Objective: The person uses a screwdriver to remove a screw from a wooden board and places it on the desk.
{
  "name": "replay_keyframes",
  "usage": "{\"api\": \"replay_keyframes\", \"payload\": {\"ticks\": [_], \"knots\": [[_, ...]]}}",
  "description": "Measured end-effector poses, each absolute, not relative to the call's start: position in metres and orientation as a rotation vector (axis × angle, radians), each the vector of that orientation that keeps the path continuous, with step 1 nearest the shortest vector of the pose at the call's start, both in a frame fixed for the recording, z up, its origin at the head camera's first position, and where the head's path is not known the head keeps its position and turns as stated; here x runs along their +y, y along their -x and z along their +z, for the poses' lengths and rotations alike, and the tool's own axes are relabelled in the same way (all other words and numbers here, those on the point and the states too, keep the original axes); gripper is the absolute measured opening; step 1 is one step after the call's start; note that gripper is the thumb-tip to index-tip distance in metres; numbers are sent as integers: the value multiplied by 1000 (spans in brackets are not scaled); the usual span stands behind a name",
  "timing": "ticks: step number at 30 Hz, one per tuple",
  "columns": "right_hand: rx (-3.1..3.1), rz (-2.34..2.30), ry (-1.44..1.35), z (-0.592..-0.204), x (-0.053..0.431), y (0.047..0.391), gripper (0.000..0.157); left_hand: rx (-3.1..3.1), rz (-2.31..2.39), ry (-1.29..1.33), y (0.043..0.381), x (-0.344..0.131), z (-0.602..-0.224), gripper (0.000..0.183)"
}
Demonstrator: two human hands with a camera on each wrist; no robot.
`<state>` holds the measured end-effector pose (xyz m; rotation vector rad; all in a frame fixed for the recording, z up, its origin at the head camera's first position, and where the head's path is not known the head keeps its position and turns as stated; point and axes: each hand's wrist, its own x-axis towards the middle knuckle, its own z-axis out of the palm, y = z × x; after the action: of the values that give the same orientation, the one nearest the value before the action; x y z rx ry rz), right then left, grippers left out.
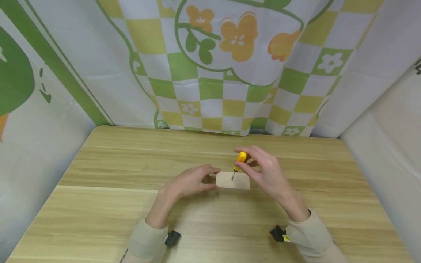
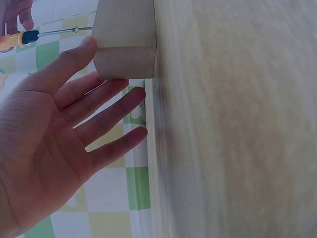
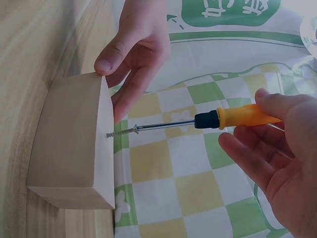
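Observation:
A pale wooden block (image 1: 227,182) lies on the table. My left hand (image 1: 190,180) holds its left end, thumb at the near corner and fingertips at the far side; the other fingers spread loosely in the left wrist view. With thumb and fingers, my right hand (image 1: 269,175) grips the yellow handle of a screwdriver (image 3: 242,117) above the block. The screwdriver's metal shaft meets the head of a screw (image 3: 122,132), whose tip is at the block's top face. Most of the screw's thread shows outside the wood.
The wood-grain table (image 1: 108,219) extends around both arms. Behind it hangs a checked curtain (image 1: 210,109) with flowers, and pale walls of cloth (image 1: 391,157) stand at the sides. Black wrist devices (image 1: 172,238) sit by both sleeves.

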<state>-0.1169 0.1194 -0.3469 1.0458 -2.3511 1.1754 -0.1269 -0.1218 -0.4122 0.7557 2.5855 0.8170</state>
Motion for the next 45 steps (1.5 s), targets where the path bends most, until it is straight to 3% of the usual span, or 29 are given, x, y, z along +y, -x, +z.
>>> {"api": "replay_keyframes", "payload": {"ticks": [11,16,19,24,32,36,45], "knots": [[-2329,1280,-1142,-345,122,124,28,2604,802,-801,125,-120,-411,55],[-2357,1319,-1250,-341,127,128,25,2768,621,-871,125,-119,-415,28],[-2391,1298,-1232,-340,128,128,24,2825,529,-865,123,-121,-414,25],[-2393,1250,-1250,-338,123,127,26,2750,621,-764,121,-124,-406,38],[-2392,1181,-1194,-341,116,124,33,2737,633,-846,118,-114,-402,57],[-2361,1163,-1110,-346,114,123,40,2757,614,-795,117,-109,-404,62],[-2252,1144,-996,-354,109,120,42,2759,639,-738,117,-105,-408,65]]}}
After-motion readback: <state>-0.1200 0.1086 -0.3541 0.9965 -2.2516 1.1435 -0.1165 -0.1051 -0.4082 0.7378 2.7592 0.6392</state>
